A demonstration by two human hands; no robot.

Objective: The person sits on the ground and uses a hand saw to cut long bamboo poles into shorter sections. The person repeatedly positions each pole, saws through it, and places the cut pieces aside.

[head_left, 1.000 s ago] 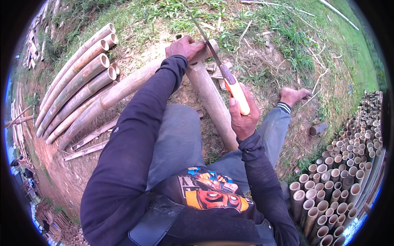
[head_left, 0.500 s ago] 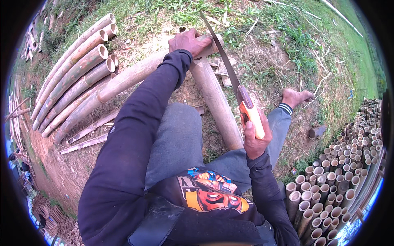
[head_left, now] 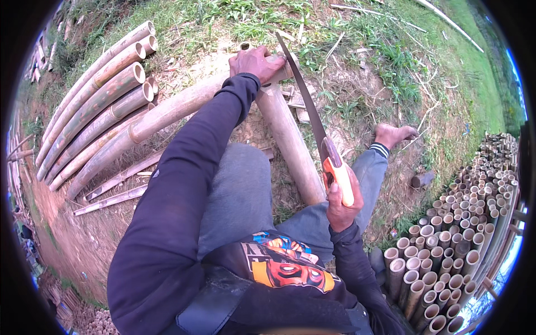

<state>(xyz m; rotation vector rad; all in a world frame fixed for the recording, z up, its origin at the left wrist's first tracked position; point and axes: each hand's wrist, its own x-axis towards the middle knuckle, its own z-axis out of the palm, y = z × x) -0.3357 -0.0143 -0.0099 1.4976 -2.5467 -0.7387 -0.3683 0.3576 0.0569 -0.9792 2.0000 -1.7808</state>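
Note:
A long, pale bamboo pole (head_left: 178, 105) runs up from the left, its far end resting across the top of a thicker bamboo post (head_left: 290, 139). My left hand (head_left: 257, 61) is closed over the pole near that end, thumb toward the saw. In my right hand (head_left: 344, 204) is a handsaw (head_left: 306, 92), gripped by its orange and cream handle. Its dark blade slants away from me and crosses the pole's end just right of my left thumb. Whether the teeth have bitten into the bamboo, I cannot tell.
Several bamboo poles (head_left: 106, 95) lie side by side at the left, with split strips (head_left: 114, 198) below them. A large stack of cut bamboo (head_left: 430, 279) stands at the lower right. My bare foot (head_left: 393, 135) is on the grass, near a short dark stump (head_left: 422, 179).
The saw has been drawn back toward me, its tip and handle both lower in view. My left hand keeps its place on the pole. The whole view has shifted slightly.

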